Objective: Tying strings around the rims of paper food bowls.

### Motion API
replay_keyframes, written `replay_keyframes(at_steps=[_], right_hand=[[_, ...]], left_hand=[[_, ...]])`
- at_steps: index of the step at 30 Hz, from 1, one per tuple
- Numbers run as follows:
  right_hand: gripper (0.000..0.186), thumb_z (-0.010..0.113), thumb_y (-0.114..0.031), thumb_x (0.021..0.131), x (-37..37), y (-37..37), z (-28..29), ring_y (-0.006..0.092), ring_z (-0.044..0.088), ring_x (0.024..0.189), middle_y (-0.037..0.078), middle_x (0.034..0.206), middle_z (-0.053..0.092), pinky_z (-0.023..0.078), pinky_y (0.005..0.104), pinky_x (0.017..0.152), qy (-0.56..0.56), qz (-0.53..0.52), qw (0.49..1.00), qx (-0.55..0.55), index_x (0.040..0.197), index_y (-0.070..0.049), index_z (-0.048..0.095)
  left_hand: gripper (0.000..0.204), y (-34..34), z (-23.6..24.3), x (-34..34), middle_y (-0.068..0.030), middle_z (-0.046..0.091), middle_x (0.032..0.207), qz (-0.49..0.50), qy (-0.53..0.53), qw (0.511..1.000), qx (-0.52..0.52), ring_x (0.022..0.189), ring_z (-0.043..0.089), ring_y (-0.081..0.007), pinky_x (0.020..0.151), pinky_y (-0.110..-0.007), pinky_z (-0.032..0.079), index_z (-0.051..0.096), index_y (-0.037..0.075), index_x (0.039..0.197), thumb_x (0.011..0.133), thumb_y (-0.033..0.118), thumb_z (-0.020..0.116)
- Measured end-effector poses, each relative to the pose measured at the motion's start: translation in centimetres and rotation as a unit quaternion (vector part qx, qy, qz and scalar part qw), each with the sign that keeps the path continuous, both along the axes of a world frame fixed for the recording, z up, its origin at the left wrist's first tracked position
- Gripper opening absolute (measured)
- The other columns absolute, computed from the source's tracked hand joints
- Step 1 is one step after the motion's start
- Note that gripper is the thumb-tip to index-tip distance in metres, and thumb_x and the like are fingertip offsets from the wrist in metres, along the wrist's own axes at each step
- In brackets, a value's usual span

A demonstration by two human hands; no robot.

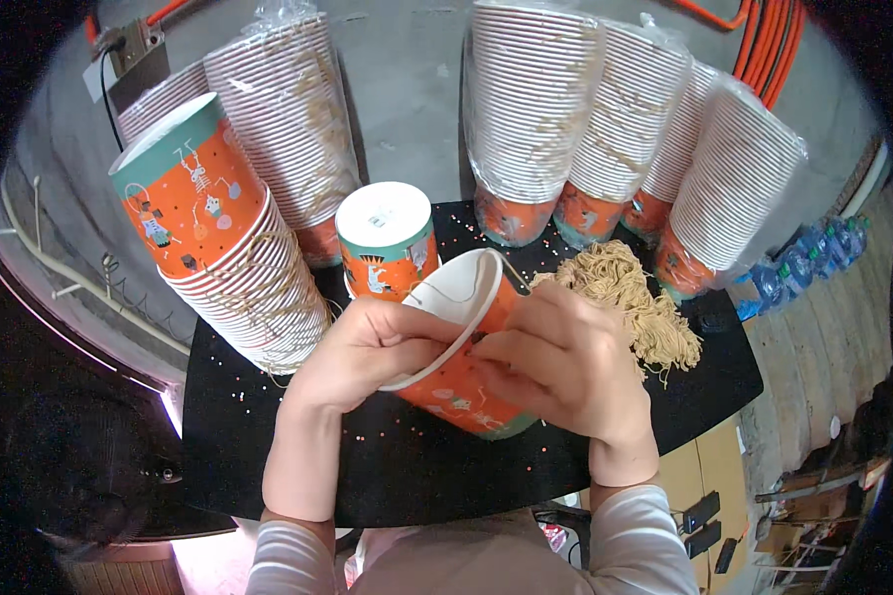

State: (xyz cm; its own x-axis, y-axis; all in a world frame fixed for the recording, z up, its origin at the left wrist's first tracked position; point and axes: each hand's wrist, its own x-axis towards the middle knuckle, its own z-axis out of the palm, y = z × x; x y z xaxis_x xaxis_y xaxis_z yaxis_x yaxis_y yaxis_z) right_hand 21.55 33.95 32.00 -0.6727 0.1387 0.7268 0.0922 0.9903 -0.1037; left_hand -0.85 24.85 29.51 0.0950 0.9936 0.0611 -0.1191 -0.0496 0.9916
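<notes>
An orange paper bucket (446,397) with a white inside and green base band is tilted between my hands over the black table. My left hand (382,347) is closed on its rim, with fingertips reaching inside. A thin tan cord (511,266) loops inside the bucket, crosses over the rim and runs to my right hand (565,352). The fingers of that hand are pinched together against the outer wall, where they hide part of the cord. Just behind the bucket stands another orange bucket (382,268), upside down, its white base up.
A tall nested stack of corded buckets (238,288) leans at left. Plastic-wrapped stacks (535,109) line the back against the grey wall. A heap of tan cords (615,288) lies at right. Small paper dots (362,436) are scattered over the black table (268,456). Water bottles (813,258) lie beyond it.
</notes>
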Motion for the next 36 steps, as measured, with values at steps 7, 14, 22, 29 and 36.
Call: replay_keyframes(at_steps=[7,14,22,29,36], right_hand=[[0.024,0.082,-0.011,0.069,-0.6,0.0,0.3,0.0261,0.063,0.073,0.004,0.083,0.063,0.051,0.0382,0.062,-0.041,0.029,0.997,-0.058,0.091,-0.011,0.074],[0.022,0.077,-0.008,0.078,-0.2,0.9,0.7,0.0304,0.065,0.083,0.01,0.091,0.065,0.053,0.0403,0.071,-0.063,0.064,0.982,-0.169,0.099,-0.006,0.071],[0.019,0.075,-0.006,0.085,-2.2,2.3,-1.5,0.0285,0.064,0.078,0.011,0.088,0.064,0.051,0.0377,0.069,-0.023,0.098,0.974,-0.203,0.103,-0.001,0.071],[0.013,0.076,-0.007,0.087,-2.6,2.1,-1.1,0.0181,0.058,0.069,0.008,0.079,0.063,0.045,0.0319,0.061,-0.046,0.102,0.95,-0.293,0.097,0.0,0.072],[0.011,0.076,-0.002,0.084,-2.7,2.8,-1.2,0.0178,0.058,0.072,0.006,0.08,0.063,0.044,0.0307,0.062,0.022,0.138,0.954,-0.266,0.094,0.0,0.072]], left_hand=[[0.02,0.3,-0.2,-1.1,-0.0071,0.076,0.088,0.028,0.054,0.998,-0.022,0.077,0.069,-0.0074,0.07,-0.022,0.055,0.075,-0.005,0.101,0.082,-0.009,0.074],[0.012,-0.5,0.7,-0.3,-0.0007,0.072,0.078,0.087,0.131,0.986,0.045,0.073,0.066,-0.0037,0.068,-0.02,0.052,0.074,-0.004,0.092,0.081,-0.009,0.072],[0.017,0.2,-0.2,0.9,-0.0013,0.074,0.081,0.192,0.175,0.96,0.102,0.074,0.066,-0.0024,0.07,-0.019,0.053,0.073,-0.002,0.095,0.079,-0.008,0.074],[0.025,0.4,-0.2,1.3,-0.0029,0.074,0.085,0.227,0.223,0.929,0.187,0.076,0.07,-0.0086,0.075,-0.024,0.056,0.071,0.0,0.1,0.077,-0.009,0.076],[0.052,1.6,-0.5,2.4,-0.0043,0.071,0.106,0.198,0.054,0.95,0.236,0.098,0.071,-0.0138,0.083,-0.027,0.057,0.058,0.001,0.125,0.078,-0.01,0.076]])
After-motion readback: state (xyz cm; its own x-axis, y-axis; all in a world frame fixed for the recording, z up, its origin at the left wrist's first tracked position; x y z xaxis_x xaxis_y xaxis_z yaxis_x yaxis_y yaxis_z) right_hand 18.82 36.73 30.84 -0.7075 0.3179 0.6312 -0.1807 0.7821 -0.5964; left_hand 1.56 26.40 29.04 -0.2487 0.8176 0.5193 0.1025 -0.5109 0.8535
